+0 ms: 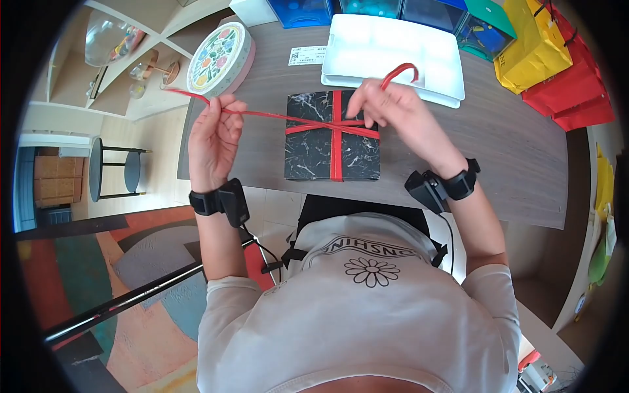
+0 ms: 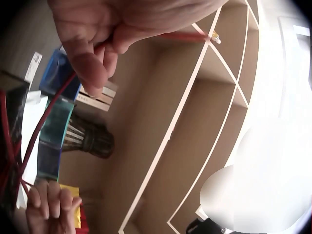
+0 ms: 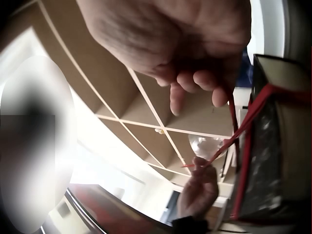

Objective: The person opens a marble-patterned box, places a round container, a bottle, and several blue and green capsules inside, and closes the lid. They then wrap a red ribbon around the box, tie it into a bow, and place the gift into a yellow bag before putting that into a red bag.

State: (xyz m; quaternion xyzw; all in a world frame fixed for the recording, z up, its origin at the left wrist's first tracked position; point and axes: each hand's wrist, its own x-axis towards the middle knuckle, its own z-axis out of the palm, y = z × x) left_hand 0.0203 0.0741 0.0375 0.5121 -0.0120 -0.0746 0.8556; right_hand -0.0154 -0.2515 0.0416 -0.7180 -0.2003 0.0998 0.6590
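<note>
A black marble-patterned box [image 1: 304,160] lies on the table, wrapped crosswise with red ribbon [image 1: 336,154]. My left hand [image 1: 217,141], left of the box and raised, pinches one ribbon end between thumb and fingertips. That length runs taut to the crossing on the lid, and its tail sticks out beyond the fingers. Over the box's upper right corner, my right hand [image 1: 400,114] grips the other ribbon end with curled fingers; its tail [image 1: 401,68] arcs above the knuckles. In the right wrist view the ribbon [image 3: 248,117] strands cross beside the box.
Behind the box stands a white compartment tray [image 1: 393,52]. A round floral box [image 1: 219,59] is at the back left, near a paper label [image 1: 306,56]. Blue bins [image 1: 301,13] line the back; yellow [image 1: 532,49] and red paper bags [image 1: 576,98] stand at the right.
</note>
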